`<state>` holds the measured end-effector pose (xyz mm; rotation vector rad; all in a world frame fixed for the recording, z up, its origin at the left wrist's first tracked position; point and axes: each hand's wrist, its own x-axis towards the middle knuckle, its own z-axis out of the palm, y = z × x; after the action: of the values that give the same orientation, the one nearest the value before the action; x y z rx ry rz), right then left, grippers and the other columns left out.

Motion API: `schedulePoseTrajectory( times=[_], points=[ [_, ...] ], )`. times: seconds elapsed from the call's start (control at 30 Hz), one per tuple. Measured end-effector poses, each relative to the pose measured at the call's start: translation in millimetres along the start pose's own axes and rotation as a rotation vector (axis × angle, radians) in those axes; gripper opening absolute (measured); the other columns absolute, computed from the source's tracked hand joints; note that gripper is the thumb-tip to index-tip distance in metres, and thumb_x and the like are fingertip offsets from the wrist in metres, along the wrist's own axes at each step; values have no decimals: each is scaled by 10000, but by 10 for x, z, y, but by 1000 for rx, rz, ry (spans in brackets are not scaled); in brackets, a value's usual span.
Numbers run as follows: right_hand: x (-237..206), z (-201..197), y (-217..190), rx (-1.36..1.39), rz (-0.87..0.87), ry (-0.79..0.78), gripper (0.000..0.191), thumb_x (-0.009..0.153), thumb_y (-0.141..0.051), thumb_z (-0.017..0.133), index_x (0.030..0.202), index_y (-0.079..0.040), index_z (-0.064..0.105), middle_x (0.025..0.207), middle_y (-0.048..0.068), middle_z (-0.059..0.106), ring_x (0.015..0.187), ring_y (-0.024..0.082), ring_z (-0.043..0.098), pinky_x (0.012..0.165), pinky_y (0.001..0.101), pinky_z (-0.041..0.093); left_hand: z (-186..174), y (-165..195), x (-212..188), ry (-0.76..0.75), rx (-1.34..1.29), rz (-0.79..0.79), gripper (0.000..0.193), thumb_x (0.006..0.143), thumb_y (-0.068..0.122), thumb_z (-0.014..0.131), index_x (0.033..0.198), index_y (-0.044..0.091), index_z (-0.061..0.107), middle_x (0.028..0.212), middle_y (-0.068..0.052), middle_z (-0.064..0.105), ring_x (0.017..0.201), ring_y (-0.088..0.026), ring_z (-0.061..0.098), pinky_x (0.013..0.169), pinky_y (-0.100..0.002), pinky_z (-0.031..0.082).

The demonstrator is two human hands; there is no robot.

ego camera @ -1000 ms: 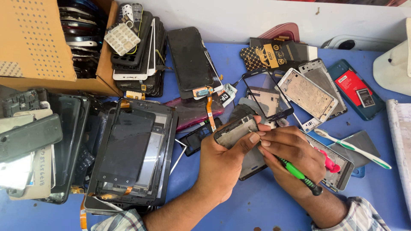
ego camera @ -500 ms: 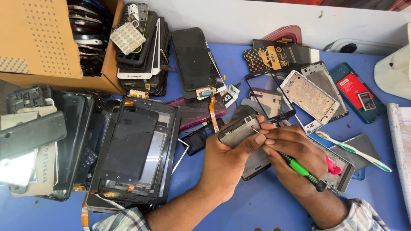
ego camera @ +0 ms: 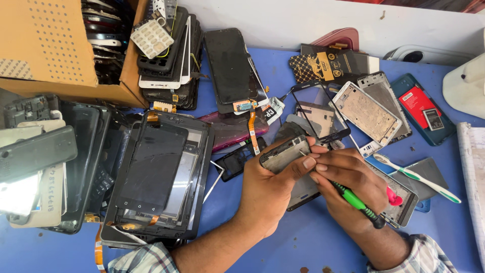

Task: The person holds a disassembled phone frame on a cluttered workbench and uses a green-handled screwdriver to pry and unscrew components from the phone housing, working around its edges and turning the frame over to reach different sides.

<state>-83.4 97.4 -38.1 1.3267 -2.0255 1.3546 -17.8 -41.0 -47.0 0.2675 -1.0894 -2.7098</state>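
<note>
Head cam looking straight down at a blue workbench buried in phone parts. The left hand is curled around a small grey phone frame, thumb pressed along its near edge, holding it tilted up just above the bench near the middle of the shot. The right hand is closed on a green-handled screwdriver – black cap end pointing back toward the wrist, the thin metal tip poking out past the fingertips and meeting the top edge of the frame. Both hands are touching each other right at that frame. Under the right hand there's a silver phone chassis with a pink bit lying on it, and just beside that a white and green toothbrush. Further back sits a bare silver mid-frame, a teal phone body with a red battery, and a black and gold patterned box. Left of the hands is a stack of black tablet screens, and a loose black phone screen lies up near the wall. Top left corner has a cardboard box full of more dark parts, and there's a white keypad sitting on a pile of phone backs next to it – can't tell what's deeper in the box
</note>
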Motion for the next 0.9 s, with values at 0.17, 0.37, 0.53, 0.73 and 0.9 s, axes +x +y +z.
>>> schedulePoseTrajectory(
  times=[0.17, 0.37, 0.53, 0.73, 0.9],
  points=[
    [-25, 32, 10, -8, -31, 29, 294, 822, 75, 825, 1024, 8, 621, 1036, 164, 706, 1002, 307, 739, 858, 363, 594, -6, -23, -19, 16, 28, 34, 240, 967, 22, 698, 1193, -59, 687, 1119, -136, 765, 1049, -155, 717, 972, -305, 578],
    [-79, 44, 25, -33, -25, 37, 288, 831, 77, 819, 1026, 2, 620, 1037, 162, 710, 997, 297, 742, 820, 345, 602, -25, -37, -33, 13, 28, 49, 207, 976, 20, 698, 1168, -56, 706, 1109, -130, 764, 1042, -158, 716, 965, -306, 581],
    [-84, 44, 15, -32, -5, 42, 284, 846, 69, 817, 1023, -8, 609, 1035, 151, 713, 1005, 294, 743, 825, 336, 603, -28, -33, -24, -5, -32, 22, 206, 976, 12, 708, 1170, -56, 709, 1105, -138, 759, 1042, -163, 712, 954, -305, 581],
    [-55, -15, 8, 21, 25, 6, 271, 859, 54, 798, 1040, -16, 608, 1056, 148, 713, 1066, 308, 737, 859, 338, 602, -8, -8, -20, -6, -68, -32, 269, 967, 23, 701, 1225, -46, 672, 1130, -142, 753, 1036, -159, 711, 930, -312, 593],
    [-46, -32, 15, 21, 30, -4, 266, 843, 66, 800, 1019, -14, 618, 1042, 148, 714, 1026, 289, 731, 837, 334, 595, -3, 1, -29, -12, -50, -39, 284, 972, 27, 692, 1246, -43, 660, 1147, -139, 749, 1045, -161, 708, 933, -316, 597]
  ],
)
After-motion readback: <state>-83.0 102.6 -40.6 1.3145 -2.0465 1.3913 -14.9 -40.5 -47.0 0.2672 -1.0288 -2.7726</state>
